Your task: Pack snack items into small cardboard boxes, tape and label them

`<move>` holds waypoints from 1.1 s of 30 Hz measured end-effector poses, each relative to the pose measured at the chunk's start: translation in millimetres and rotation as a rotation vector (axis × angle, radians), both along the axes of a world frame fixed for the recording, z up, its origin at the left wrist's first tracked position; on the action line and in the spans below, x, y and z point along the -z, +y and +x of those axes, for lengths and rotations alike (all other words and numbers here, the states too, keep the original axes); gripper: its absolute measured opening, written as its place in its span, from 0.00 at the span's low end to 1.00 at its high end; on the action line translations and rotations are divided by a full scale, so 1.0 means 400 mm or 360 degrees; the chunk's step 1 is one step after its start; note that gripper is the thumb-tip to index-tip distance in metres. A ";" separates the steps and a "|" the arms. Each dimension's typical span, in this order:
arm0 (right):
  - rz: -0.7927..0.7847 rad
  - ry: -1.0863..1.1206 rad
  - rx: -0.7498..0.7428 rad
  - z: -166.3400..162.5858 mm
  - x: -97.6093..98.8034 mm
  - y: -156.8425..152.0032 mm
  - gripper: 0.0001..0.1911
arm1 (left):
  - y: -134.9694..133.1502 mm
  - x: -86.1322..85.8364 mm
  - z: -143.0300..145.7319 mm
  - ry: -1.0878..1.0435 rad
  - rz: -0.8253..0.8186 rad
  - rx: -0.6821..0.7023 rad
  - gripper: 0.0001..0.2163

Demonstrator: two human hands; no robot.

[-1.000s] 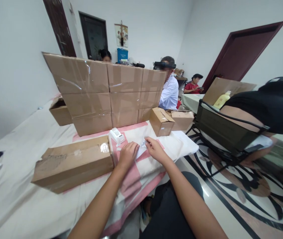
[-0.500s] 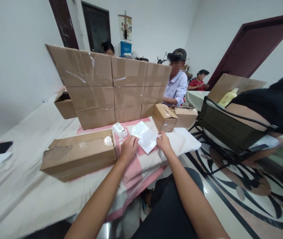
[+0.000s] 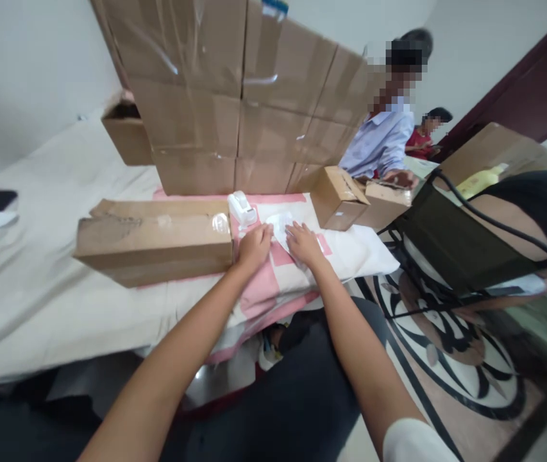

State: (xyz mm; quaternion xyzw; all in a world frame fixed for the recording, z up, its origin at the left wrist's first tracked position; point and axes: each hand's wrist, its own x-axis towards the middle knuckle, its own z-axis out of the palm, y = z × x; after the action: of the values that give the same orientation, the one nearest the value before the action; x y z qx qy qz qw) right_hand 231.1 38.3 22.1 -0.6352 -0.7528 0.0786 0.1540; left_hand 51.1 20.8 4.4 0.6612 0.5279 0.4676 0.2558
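A white paper sheet (image 3: pixel 280 223) lies on the pink and cream cloth, folded over and partly hidden under my hands. My left hand (image 3: pixel 255 247) is closed at the sheet's left edge, with thumb and fingers pinched together there. Spread over the right part of the paper, the fingers of my right hand (image 3: pixel 303 244) lie flat and press on it. Just beyond my left hand stands a small white tape dispenser (image 3: pixel 242 208), apart from the fingers.
A long cardboard box (image 3: pixel 158 240) lies left of my hands. Behind them rises a wall of taped cardboard (image 3: pixel 263 128). Smaller boxes (image 3: pixel 340 199) stand at the right, where a co-worker (image 3: pixel 383 141) sits. A dark folding chair (image 3: pixel 465 237) is farther right.
The printed sheet was spread out between both hands; now it is folded over. My right hand has moved left onto it, closer to my left hand. The camera view has tilted down.
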 end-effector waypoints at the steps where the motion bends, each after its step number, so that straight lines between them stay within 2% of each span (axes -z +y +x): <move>1: -0.0067 -0.0053 -0.0030 -0.012 0.019 0.005 0.25 | 0.005 0.005 -0.001 -0.0074 -0.0029 -0.0033 0.21; 3: -0.0148 -0.0141 -0.0052 -0.030 0.048 0.020 0.27 | 0.016 0.016 -0.003 -0.0208 -0.0078 -0.0084 0.22; 5: -0.0133 -0.0235 -0.0032 -0.042 0.058 0.049 0.29 | 0.026 0.024 -0.003 -0.0317 -0.0113 -0.0111 0.23; 8: -0.0066 -0.0380 0.0014 -0.055 0.039 0.119 0.31 | 0.029 0.021 -0.003 -0.0414 -0.0139 -0.0121 0.24; 11: -0.0161 -0.0454 -0.0125 -0.071 0.021 0.204 0.31 | 0.022 0.011 -0.003 -0.0436 -0.0141 -0.0103 0.24; 14: -0.0245 -0.0377 -0.0213 -0.096 0.036 0.285 0.32 | 0.017 0.005 -0.004 -0.0432 -0.0146 -0.0079 0.23; 16: -0.0136 -0.0266 -0.0070 -0.115 0.056 0.326 0.32 | 0.015 0.001 -0.003 -0.0435 -0.0170 -0.0076 0.22; 18: 0.0086 -0.0181 0.0147 -0.134 0.069 0.355 0.33 | 0.013 -0.004 -0.002 -0.0445 -0.0207 -0.0079 0.21; 20: 0.0275 -0.0161 0.0268 -0.147 0.071 0.375 0.28 | 0.010 -0.010 -0.001 -0.0454 -0.0244 -0.0079 0.20; 22: 0.0349 -0.0224 0.0221 -0.153 0.065 0.387 0.21 | 0.006 -0.017 -0.002 -0.0462 -0.0278 -0.0073 0.19; 23: 0.0347 -0.0267 0.0156 -0.154 0.061 0.391 0.20 | 0.005 -0.019 -0.002 -0.0466 -0.0294 -0.0068 0.19; 28: 0.0217 -0.0360 -0.0132 -0.146 0.059 0.389 0.23 | 0.004 -0.029 -0.002 -0.0491 -0.0358 -0.0054 0.19; 33: 0.0166 -0.0341 -0.0033 -0.152 0.070 0.395 0.28 | 0.008 -0.036 0.001 -0.0504 -0.0368 -0.0037 0.18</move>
State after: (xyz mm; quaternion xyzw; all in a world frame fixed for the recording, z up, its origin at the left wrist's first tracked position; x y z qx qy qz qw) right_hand 170.2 196.3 -5.8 -0.6231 -0.7746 -0.0274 0.1049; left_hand 51.6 24.2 18.9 0.5394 0.5389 0.5049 0.4046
